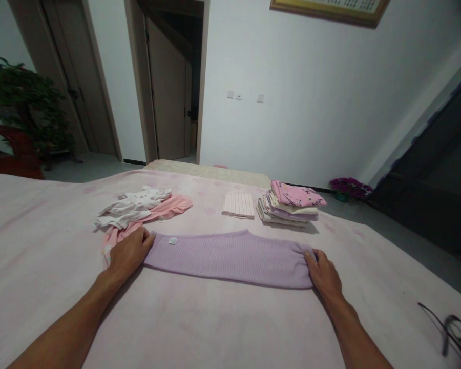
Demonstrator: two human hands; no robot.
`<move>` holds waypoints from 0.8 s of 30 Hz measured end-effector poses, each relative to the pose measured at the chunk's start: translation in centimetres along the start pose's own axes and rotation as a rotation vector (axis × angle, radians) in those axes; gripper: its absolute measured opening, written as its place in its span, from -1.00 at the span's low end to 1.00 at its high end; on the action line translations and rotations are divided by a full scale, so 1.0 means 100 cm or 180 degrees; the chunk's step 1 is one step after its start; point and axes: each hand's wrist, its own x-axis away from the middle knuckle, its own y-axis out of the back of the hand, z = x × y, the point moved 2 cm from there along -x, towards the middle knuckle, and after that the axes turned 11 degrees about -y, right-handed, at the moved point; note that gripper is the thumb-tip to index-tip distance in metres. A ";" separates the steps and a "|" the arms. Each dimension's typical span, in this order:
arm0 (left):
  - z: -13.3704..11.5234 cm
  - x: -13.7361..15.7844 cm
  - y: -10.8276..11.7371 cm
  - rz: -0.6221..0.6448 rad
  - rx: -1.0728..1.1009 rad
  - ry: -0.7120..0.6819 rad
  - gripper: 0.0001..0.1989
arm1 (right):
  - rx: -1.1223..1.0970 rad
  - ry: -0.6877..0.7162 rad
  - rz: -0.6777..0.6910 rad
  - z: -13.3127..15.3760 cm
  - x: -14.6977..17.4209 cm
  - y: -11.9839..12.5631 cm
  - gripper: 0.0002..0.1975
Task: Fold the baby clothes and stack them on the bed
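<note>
A pair of lilac ribbed pants [230,259], folded lengthwise into a long strip, lies across the pale pink bedspread [223,328]. At its left end, near a small white label, my left hand [132,251] pinches the waistband. My right hand [325,271] grips the opposite end, with the thumb on top and the cloth bunched a little beneath it. Behind my left hand lies a loose heap of a white printed garment [132,207] and a salmon-pink garment [172,206]. A folded striped cloth [238,205] rests beyond the strip's middle.
A stack of folded clothes [288,212] with a pink printed piece on top stands at the back right. Black-framed glasses [455,333] lie near the right edge. Beyond the bed are a doorway, a leafy plant [23,102] and purple flowers [349,188].
</note>
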 end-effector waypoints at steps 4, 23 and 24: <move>-0.004 0.004 0.001 0.0011 -0.0123 0.0035 -0.64 | -0.0120 -0.0184 0.0012 0.002 -0.003 0.005 -0.40; -0.036 0.011 0.008 -0.0841 -0.0697 -0.1171 -0.55 | 0.0496 0.0229 -0.0661 0.021 0.018 0.023 -0.45; -0.046 0.013 0.005 -0.0878 -0.0565 -0.1407 -0.56 | 0.0552 0.0437 -0.0847 0.028 0.022 0.023 -0.46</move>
